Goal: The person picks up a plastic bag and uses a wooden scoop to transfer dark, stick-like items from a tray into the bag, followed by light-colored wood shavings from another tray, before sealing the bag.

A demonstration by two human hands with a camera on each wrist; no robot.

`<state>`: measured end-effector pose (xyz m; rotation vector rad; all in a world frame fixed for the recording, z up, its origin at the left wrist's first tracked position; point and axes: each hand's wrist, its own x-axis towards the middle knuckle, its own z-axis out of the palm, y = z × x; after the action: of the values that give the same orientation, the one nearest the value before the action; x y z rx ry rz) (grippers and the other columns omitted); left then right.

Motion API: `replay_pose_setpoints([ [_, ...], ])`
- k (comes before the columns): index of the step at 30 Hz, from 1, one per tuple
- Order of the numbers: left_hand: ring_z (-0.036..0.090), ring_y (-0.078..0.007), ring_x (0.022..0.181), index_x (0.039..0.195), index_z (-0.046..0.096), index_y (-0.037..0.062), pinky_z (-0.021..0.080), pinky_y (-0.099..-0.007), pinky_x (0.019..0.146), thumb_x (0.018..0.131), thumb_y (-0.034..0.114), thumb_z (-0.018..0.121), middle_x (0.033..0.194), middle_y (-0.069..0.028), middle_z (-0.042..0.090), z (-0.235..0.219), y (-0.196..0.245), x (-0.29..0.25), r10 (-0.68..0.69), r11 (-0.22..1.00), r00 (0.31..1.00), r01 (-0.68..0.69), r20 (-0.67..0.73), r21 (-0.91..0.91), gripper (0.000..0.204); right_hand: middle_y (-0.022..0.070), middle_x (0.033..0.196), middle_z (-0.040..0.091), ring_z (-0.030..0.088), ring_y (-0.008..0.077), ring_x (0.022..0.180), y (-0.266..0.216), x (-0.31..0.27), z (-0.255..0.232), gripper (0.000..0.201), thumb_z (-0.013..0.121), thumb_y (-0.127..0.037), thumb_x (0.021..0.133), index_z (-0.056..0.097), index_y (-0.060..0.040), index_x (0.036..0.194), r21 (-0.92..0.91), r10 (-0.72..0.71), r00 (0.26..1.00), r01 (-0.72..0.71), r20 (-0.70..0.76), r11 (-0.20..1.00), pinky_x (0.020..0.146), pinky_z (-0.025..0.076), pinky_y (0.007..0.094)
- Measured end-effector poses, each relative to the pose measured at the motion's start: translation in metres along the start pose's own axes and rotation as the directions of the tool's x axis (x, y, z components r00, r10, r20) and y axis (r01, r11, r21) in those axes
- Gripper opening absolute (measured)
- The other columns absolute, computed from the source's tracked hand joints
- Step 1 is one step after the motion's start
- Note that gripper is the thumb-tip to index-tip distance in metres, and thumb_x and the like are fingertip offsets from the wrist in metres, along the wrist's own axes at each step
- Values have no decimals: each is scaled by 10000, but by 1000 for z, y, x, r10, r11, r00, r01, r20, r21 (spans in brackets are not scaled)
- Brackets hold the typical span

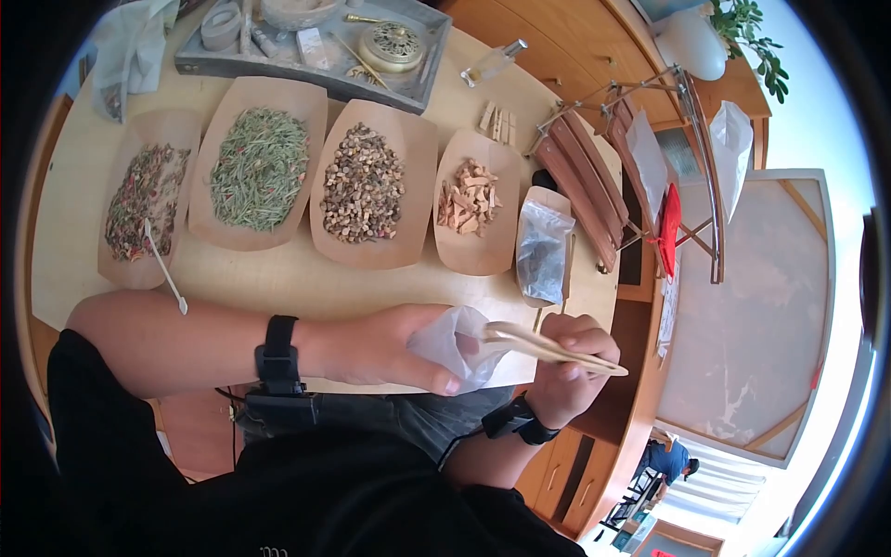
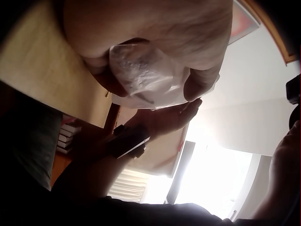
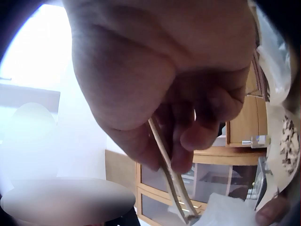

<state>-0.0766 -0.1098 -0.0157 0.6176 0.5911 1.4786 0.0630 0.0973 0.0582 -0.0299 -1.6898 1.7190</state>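
A translucent white pouch [image 1: 450, 343], gripped in the fingers of the left hand [image 1: 394, 345], sits just left of the right hand [image 1: 568, 385], whose fingers pinch pale wooden tweezers [image 1: 557, 353] lengthwise toward it.

Head view: table [image 1: 241, 277] evenly bright, fisheye bend, black corners, glare far right. Left wrist: window [image 2: 214, 176] blown out, fingers [image 2: 200, 84] in shadow. Right wrist: upper left washed out, soft detail.
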Motion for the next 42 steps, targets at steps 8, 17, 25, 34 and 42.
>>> replay_pose_setpoints([
  [8, 614, -133, 1139, 1450, 516, 11, 535, -324, 996, 907, 183, 857, 1241, -43, 624, 8, 10, -3, 30, 999, 999, -31, -10, -36, 664, 120, 948, 700, 613, 133, 713, 17, 10, 2, 177, 725, -101, 986, 654, 27, 1085, -315, 80, 972, -149, -223, 937, 613, 458, 252],
  [17, 601, -123, 1161, 1398, 556, 23, 519, -328, 1028, 892, 142, 848, 1237, -33, 625, 4, 6, -2, 8, 1000, 999, -7, 44, -13, 596, 35, 882, 755, 618, 59, 759, 37, 22, 31, 166, 784, -76, 971, 766, 29, 1098, -692, 227, 932, -362, -283, 625, 683, 482, 226],
  [25, 607, -136, 1212, 1458, 519, 13, 510, -336, 1060, 952, 194, 830, 1295, -36, 643, 2, 5, -3, 20, 1000, 997, -20, 68, 1, 620, 86, 920, 781, 653, 88, 770, 35, 24, 28, 166, 766, -50, 981, 766, 43, 1117, -659, 214, 937, -348, -278, 666, 701, 512, 239],
  [34, 603, -122, 1144, 1402, 541, 25, 521, -325, 1016, 913, 213, 854, 1213, -22, 613, 1, 2, 1, 54, 998, 998, -53, -24, 32, 610, 101, 779, 639, 557, 158, 645, 1, 7, 2, 266, 788, -195, 927, 649, 23, 988, 11, 143, 978, -143, -149, 990, 570, 424, 269],
  [42, 611, -129, 1136, 1424, 532, 24, 524, -323, 1009, 915, 215, 854, 1209, -27, 617, 3, 1, 0, 68, 997, 997, -67, -24, 39, 632, 116, 822, 644, 573, 165, 635, -3, 5, -3, 360, 839, -254, 901, 645, 31, 1007, -71, 177, 984, -178, -15, 982, 579, 448, 279],
])
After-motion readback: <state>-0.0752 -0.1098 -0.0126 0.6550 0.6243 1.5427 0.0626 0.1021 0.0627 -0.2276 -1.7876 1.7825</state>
